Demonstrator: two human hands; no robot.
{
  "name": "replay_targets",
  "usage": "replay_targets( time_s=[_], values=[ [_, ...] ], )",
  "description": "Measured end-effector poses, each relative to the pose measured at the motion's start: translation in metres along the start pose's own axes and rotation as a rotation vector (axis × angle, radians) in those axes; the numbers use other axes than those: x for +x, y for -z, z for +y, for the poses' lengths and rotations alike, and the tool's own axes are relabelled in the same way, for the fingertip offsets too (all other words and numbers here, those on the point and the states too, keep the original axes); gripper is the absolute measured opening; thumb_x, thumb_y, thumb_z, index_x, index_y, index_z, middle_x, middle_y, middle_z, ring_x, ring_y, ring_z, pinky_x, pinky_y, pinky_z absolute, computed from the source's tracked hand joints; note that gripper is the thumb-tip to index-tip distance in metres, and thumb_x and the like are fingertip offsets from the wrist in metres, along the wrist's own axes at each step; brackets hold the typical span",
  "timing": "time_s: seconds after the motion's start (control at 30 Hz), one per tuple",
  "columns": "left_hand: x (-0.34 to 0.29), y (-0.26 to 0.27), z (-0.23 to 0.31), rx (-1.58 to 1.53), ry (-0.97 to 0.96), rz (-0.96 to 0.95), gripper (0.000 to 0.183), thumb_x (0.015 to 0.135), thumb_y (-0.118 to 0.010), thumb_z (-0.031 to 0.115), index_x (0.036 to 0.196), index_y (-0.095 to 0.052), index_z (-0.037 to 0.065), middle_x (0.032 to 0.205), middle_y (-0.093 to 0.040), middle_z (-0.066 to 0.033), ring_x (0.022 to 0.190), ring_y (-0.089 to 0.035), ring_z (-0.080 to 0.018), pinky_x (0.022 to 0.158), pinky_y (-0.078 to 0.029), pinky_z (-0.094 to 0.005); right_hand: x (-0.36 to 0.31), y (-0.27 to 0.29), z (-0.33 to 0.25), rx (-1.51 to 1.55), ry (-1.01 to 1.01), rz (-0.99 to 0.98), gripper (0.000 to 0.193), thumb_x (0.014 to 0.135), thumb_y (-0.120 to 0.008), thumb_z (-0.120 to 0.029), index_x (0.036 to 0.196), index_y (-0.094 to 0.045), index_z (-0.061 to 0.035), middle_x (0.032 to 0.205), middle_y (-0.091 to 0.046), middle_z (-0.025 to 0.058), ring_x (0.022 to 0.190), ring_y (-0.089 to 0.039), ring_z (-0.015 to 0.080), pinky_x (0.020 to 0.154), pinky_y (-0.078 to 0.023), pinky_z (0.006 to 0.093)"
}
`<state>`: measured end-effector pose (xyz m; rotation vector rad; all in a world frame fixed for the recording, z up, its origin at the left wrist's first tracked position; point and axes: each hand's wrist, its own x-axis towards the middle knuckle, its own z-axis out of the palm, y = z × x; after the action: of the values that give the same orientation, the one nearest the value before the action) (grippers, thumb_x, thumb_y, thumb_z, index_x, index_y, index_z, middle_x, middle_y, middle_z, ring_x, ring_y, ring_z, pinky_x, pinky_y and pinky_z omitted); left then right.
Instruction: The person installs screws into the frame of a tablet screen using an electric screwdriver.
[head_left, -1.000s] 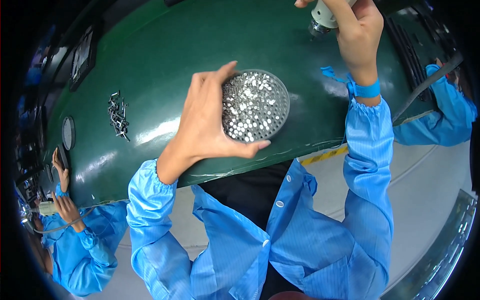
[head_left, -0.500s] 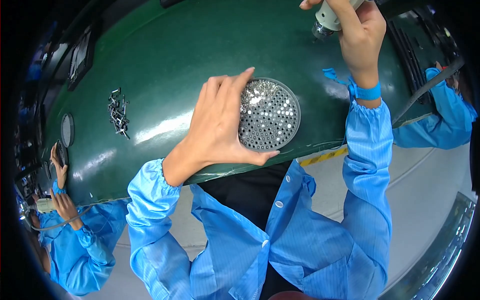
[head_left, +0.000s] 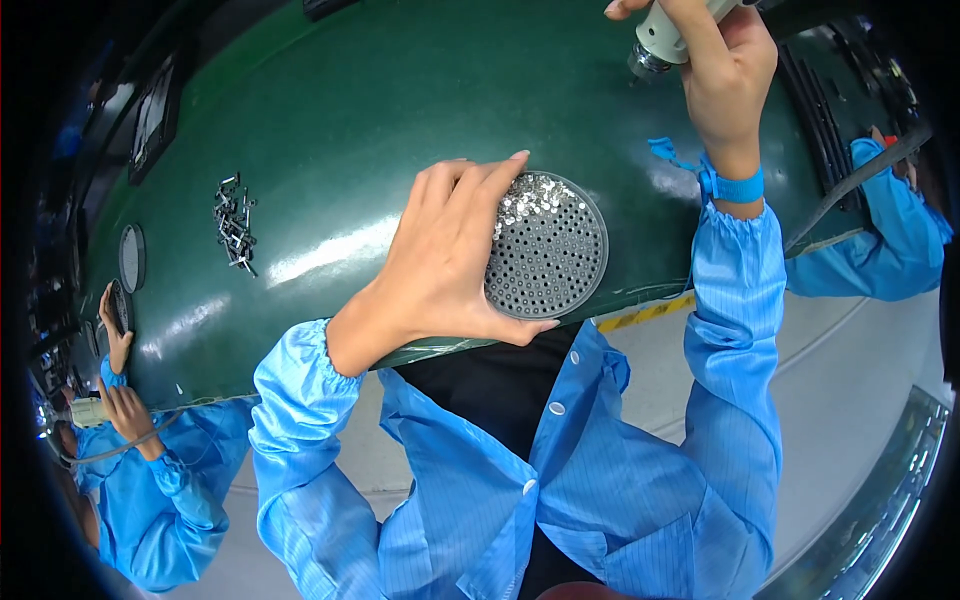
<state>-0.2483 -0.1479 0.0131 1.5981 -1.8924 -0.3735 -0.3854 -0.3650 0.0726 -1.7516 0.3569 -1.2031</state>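
Note:
My left hand [head_left: 440, 240] grips a round grey perforated screw tray [head_left: 550, 268] by its rim, thumb on the near edge and fingers at the far left. Small shiny silver screws [head_left: 545, 196] are heaped along the tray's far side. Many dark holes show across the rest of its face. At the upper right, my right hand [head_left: 733, 90] is wrapped round a pale electric screwdriver [head_left: 662, 36], its metal tip pointing down and left over the table. A blue wrist strap [head_left: 738, 187] circles that wrist.
A loose pile of small dark and silver parts [head_left: 235, 225] lies on the green table [head_left: 330, 130]. Farther left are a round disc [head_left: 132, 256] and a co-worker's hands [head_left: 125, 405]. Dark strips [head_left: 815, 120] and another person's blue sleeve [head_left: 865, 262] are on the right.
The tray and my left hand have shifted slightly right and toward me. Silver screws that were scattered over the tray's right and near side now lie toward its far side. My right hand barely moved.

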Motion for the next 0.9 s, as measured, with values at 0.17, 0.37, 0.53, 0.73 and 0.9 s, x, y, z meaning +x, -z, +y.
replay_targets(
  time_s=[0.17, 0.37, 0.53, 0.73, 0.9],
  values=[
    [0.004, -0.003, -0.004, 0.007, -0.018, -0.008, 0.123, 0.044, -0.089, 0.043, 0.144, -0.034, -0.004, 0.13, -0.053, -0.0184, 0.113, -0.049, -0.037, 0.099, -0.04, -0.0476, 0.0, 0.002, 0.001, 0.033, -0.01, 0.006, 0.02, 0.093, -0.064, -0.01, 0.106, -0.061, 0.0055, 0.081, -0.068, 0.0105, 0.072, -0.067, 0.0165, 0.068, -0.054, 0.0286],
    [0.038, 0.0, -0.016, -0.023, -0.146, -0.031, 0.114, 0.051, -0.088, 0.039, 0.143, -0.036, -0.005, 0.133, -0.05, -0.0232, 0.117, -0.049, -0.0389, 0.101, -0.04, -0.0452, 0.011, 0.003, 0.011, 0.449, 0.036, -0.056, 0.027, 0.091, -0.066, -0.009, 0.112, -0.059, 0.0063, 0.078, -0.067, 0.0094, 0.066, -0.065, 0.015, 0.06, -0.052, 0.0267],
    [0.099, -0.002, -0.037, -0.146, -0.183, -0.133, 0.118, 0.054, -0.09, 0.035, 0.146, -0.029, -0.005, 0.144, -0.039, -0.0242, 0.131, -0.045, -0.0389, 0.111, -0.037, -0.0431, 0.029, 0.012, -0.032, 0.034, -0.142, -0.08, 0.02, 0.093, -0.062, -0.011, 0.106, -0.058, 0.0029, 0.054, -0.054, 0.0051, 0.044, -0.052, 0.0127, 0.046, -0.046, 0.0267],
    [0.16, -0.008, -0.06, -0.081, -0.409, -0.125, 0.123, 0.058, -0.091, 0.044, 0.149, -0.021, 0.0, 0.147, -0.03, -0.0236, 0.131, -0.043, -0.0417, 0.109, -0.039, -0.0435, 0.044, 0.013, -0.03, 0.128, -0.272, -0.182, 0.035, 0.088, -0.07, -0.023, 0.109, -0.066, 0.0043, 0.066, -0.063, 0.0067, 0.057, -0.062, 0.0124, 0.053, -0.049, 0.0255],
    [0.164, 0.076, -0.096, 0.174, -0.235, 0.292, 0.04, 0.081, -0.076, 0.034, 0.108, -0.071, 0.005, 0.12, -0.063, -0.0161, 0.114, -0.057, -0.0344, 0.098, -0.045, -0.0422, 0.042, 0.034, -0.031, 0.026, -0.321, -0.029, 0.04, 0.087, -0.067, -0.021, 0.12, -0.064, 0.0019, 0.062, -0.058, 0.003, 0.05, -0.052, 0.0081, 0.048, -0.041, 0.0223]
  ],
)
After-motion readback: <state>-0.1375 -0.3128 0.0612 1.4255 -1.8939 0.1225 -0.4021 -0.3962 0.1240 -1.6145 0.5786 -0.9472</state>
